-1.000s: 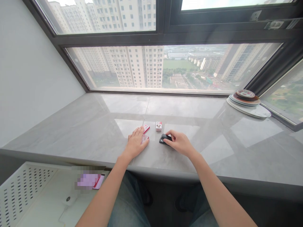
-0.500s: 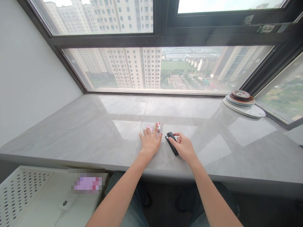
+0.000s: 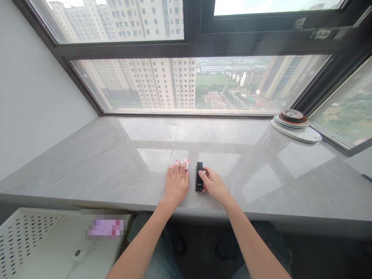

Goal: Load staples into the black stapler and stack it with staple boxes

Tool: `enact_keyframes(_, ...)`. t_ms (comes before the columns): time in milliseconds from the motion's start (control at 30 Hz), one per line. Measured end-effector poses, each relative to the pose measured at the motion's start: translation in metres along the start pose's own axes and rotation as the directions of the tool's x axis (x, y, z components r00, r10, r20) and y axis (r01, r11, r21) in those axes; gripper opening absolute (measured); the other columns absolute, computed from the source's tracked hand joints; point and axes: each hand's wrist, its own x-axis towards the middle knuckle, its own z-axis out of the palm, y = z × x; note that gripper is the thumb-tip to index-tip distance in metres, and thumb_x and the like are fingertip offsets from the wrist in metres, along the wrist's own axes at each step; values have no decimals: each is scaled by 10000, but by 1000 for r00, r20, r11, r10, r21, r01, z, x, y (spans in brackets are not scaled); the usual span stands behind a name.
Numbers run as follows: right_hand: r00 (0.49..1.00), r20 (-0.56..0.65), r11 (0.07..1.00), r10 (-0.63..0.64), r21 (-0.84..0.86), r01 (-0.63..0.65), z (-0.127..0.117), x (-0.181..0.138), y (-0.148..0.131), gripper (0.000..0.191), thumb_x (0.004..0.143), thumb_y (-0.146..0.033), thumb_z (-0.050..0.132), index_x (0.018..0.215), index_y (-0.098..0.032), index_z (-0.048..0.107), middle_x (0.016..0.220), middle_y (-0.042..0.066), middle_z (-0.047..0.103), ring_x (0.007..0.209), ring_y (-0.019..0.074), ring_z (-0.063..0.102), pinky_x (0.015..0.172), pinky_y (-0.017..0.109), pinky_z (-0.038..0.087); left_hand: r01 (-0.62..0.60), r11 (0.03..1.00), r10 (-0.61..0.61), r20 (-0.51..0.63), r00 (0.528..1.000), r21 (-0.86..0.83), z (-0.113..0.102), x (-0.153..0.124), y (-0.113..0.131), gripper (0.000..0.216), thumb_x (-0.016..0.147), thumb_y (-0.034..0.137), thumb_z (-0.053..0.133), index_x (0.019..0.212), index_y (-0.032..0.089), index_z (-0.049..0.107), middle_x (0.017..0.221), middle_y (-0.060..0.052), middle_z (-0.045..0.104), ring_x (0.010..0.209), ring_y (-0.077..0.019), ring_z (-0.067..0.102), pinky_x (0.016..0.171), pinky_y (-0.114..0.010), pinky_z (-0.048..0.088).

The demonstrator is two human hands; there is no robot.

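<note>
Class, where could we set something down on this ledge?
Free: left, between the left grip and wall; right, between the right grip and stacked discs; behind, between small boxes and window frame. Crowded: around the black stapler.

A broad, glossy grey ledge with a marbled finish [image 3: 87, 162] catches pale reflections of window light, a thin seam crossing it from front to back. Small white boxes with red markings [image 3: 186, 166] sit partly hidden near the seam, just beside a long, slim black stapler [image 3: 199, 176]. Round, flat plates in white and brown [image 3: 290, 123] rest stacked toward the far right corner.
</note>
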Motion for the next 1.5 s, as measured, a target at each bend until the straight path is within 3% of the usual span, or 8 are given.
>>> enact_keyframes(233, 990, 137, 996, -40, 85, 28, 65, 36, -6, 362, 971, -513, 618, 1169, -214, 567, 835, 3, 626, 656, 163, 666, 536, 296, 614, 58, 998, -58, -10, 998, 16, -15, -17, -38, 445, 1071, 253, 382, 1514, 231, 421, 1483, -151, 506, 1409, -321, 429, 1180, -551, 336)
enact_keyframes(533, 952, 284, 987, -118, 134, 83, 154, 96, -28, 222, 970, -389, 662, 1082, -211, 589, 877, 12, 678, 717, 166, 685, 630, 305, 630, 135, 990, -135, -9, 991, 30, -23, -12, -145, 417, 1077, 283, 330, 1468, 243, 472, 1394, -139, 551, 1306, -315, 484, 1107, -512, 381)
enact_keyframes(800, 923, 325, 965, -208, 222, 140, 182, 117, -30, 200, 989, -325, 602, 1135, -198, 653, 1037, 36, 723, 879, 175, 704, 761, 312, 637, 220, 975, -220, 0, 976, -15, -16, 1, -185, 406, 1066, 292, 335, 1428, 255, 515, 1369, -120, 566, 1236, -313, 488, 1023, -474, 419)
enact_keyframes(1033, 938, 232, 956, -257, 205, 211, 180, 105, -29, 299, 990, -372, 562, 1209, -212, 686, 961, 32, 704, 807, 177, 694, 762, 345, 630, 222, 973, -224, -31, 974, -58, -20, 0, -176, 392, 1044, 244, 344, 1376, 246, 553, 1378, -116, 569, 1252, -310, 499, 1037, -477, 421)
enact_keyframes(1200, 962, 26, 949, -273, 168, 265, 162, 78, -24, 533, 1006, -374, 491, 1518, -230, 448, 1244, 82, 636, 1106, 204, 650, 988, 390, 562, 259, 962, -272, -191, 943, -91, -32, 2, -175, 342, 1024, 238, 378, 1302, 228, 578, 1484, -120, 496, 1363, -308, 449, 1169, -524, 321)
enact_keyframes(1333, 938, -35, 937, -345, -66, 342, 104, 42, -8, 603, 990, -345, 488, 1577, -242, 390, 1438, 105, 564, 1318, 227, 550, 1125, 412, 463, 276, 947, -313, -279, 908, -166, -49, 1, -162, 323, 1028, 220, 353, 1275, 210, 561, 1436, -123, 534, 1363, -288, 467, 1192, -517, 316)
enact_keyframes(1433, 933, -80, 841, -350, -466, 275, 45, 20, 4, 672, 984, -321, 446, 1637, -251, 303, 1600, 87, 442, 1498, 263, 366, 1225, 457, 336, 254, 944, -309, -300, 903, -209, -54, -2, -119, 333, 1050, 217, 312, 1285, 211, 548, 1410, -107, 562, 1364, -275, 485, 1185, -505, 343)
enact_keyframes(1500, 943, -120, 712, -310, -686, 146, 12, 11, 10, 703, 990, -349, 431, 1661, -234, 255, 1654, 61, 378, 1581, 273, 186, 1274, 477, 221, 192, 946, -251, -216, 944, -259, -49, -2, -79, 328, 1066, 249, 311, 1264, 237, 572, 1337, -78, 619, 1323, -251, 533, 1163, -465, 387)
